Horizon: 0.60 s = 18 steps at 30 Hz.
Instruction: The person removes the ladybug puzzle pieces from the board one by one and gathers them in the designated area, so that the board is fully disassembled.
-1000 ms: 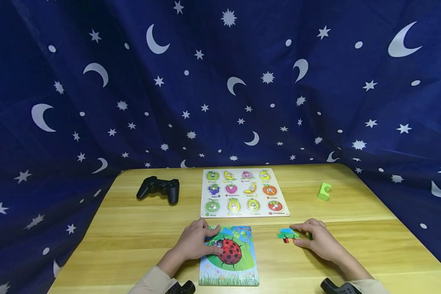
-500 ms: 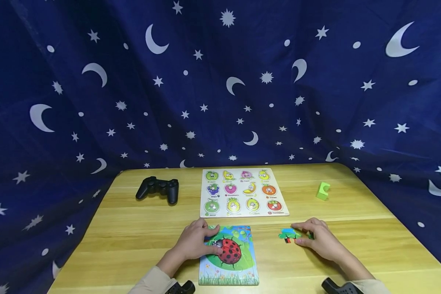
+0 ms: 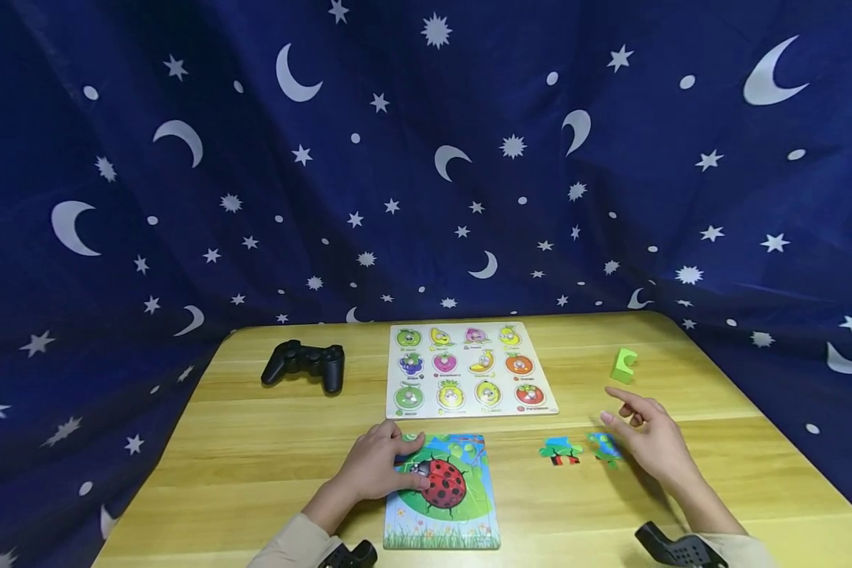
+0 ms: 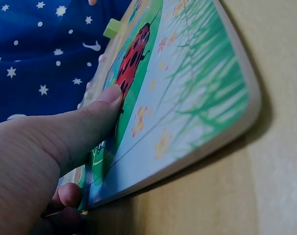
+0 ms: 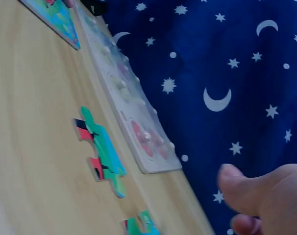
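The ladybug puzzle board lies flat on the table. My left hand rests on its upper left side, and in the left wrist view the thumb of the left hand presses on the picture while other fingertips show at the board's edge. To the right lie two loose puzzle pieces: a blue, green and red one and a blue-green one. My right hand is raised beside the second piece, fingers loosely bent, holding nothing.
Behind the ladybug board lies a white fruit peg board. A black game controller lies at the back left, a green notched block at the back right. A dark blue curtain hangs behind the table.
My right hand has let go of the pieces, lifted and moved right, uncovering the blue-green piece. The left hand has stayed on the ladybug board.
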Motion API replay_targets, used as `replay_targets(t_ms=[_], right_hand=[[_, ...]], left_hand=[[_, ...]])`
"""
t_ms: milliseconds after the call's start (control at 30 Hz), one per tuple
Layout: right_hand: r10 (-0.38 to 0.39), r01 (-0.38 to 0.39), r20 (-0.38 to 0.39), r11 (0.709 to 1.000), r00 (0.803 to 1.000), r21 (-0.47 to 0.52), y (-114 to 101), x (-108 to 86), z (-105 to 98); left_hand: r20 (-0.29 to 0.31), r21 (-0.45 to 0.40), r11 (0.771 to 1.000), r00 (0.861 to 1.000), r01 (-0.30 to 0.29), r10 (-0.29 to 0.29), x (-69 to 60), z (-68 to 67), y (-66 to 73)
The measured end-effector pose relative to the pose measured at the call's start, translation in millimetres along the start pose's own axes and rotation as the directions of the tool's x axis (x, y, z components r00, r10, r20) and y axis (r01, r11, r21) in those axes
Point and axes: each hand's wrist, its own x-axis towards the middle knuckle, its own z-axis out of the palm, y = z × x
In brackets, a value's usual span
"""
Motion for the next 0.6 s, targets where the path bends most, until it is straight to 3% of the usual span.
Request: replay_targets(t_ms=[67,133,300,600], right_hand=[[-0.002,0.002,0.012,1.000,1.000,-0.017,1,0.4,-1],[-0.042,0.046,0.073,0.997,0.996,-0.054,0,-1.3,2],[-0.118,0.149,0.251,0.982,0.961,-0.112,-4,-8.9,17],[-0.122,0.154,0.245,0.981,0.962,-0.116,-8,-11.1,23]], left_hand=[[0.001,-0.005,1.000,1.000,0.006,-0.006,-0.3,-0.2,-0.3],[0.002,-0.006,1.000,1.000,0.009,-0.009,-0.5,-0.6,-0.4],[0.000,0.001,1.000,1.000,0.007,-0.007,-0.3,-0.8,0.1],[-0.005,0.006,1.000,1.000,-0.003,0.003,0.2,0.5,-0.5]])
